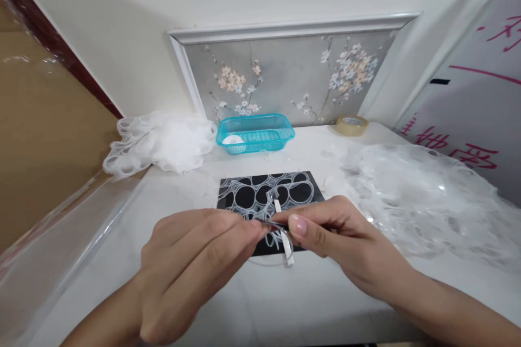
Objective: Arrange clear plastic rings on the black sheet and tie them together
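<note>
My left hand [203, 260] is closed in a pinch, its fingertips meeting my right hand's over a black board [260, 195]. What those left fingers hold is hidden behind them. Between the thumb and forefinger of my right hand [337, 233] is a small, slim metal tool [279, 225], its tip pointing at the left fingertips; its exact kind is unclear. Clear plastic webbing with ring-shaped outlines [262, 193] covers the board, and some thin strands hang beneath my fingers. A narrow white strip [287, 249] crosses the board's near edge.
A turquoise plastic basket [255, 122] holding a white round item [234, 143] stands at the back. Translucent ring webbing is piled at left [163, 141] and right [423, 195]. A tape roll [350, 126] lies by the wall. Cardboard [49, 119] stands at left.
</note>
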Available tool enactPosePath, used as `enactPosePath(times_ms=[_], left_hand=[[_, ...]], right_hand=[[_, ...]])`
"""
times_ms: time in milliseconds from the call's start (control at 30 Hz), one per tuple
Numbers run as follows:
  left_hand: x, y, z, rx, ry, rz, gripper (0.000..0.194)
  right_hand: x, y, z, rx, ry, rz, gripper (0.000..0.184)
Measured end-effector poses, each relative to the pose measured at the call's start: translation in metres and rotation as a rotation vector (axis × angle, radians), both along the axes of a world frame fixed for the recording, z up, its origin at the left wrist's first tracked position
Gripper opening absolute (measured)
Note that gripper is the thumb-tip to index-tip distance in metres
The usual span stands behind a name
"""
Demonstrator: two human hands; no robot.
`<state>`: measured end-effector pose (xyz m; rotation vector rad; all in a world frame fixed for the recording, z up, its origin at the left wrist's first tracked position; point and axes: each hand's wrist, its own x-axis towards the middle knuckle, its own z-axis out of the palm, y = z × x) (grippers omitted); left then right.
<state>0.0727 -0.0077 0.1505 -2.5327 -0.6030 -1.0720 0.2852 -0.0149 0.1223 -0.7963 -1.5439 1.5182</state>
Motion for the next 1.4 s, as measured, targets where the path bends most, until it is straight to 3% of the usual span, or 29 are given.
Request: enactPosePath(times_ms=[233, 500, 700, 1033, 1233, 1400], left_hand=[[-0.001, 0.0, 0.003, 0.004, 0.024, 0.017, 0.008], [0.0, -0.004, 0.013, 0.021, 0.015, 0.039, 0.006], [0.001, 0.004, 0.011, 0.077, 0.078, 0.01, 0.009], [0.012, 0.002, 0.002, 0.103, -0.107, 0.034, 0.011], [0.01, 0.003, -0.003, 0.024, -0.115, 0.018, 0.009], [0.008, 0.006, -0.005, -0.022, -0.126, -0.023, 0.012]], right_hand=[[0.0, 0.001, 0.0, 0.01, -0.03, -0.078, 0.041], [-0.002, 0.0, 0.006, -0.218, -0.007, -0.035, 0.031], [-0.002, 0.0, 0.007, -0.15, 0.006, -0.088, 0.02], [-0.002, 0.0, 0.007, -0.181, 0.023, -0.068, 0.019], [0.0, 0.0, 0.003, -0.137, 0.012, -0.032, 0.025], [0.0, 0.004, 0.002, -0.003, 0.117, -0.028, 0.041]])
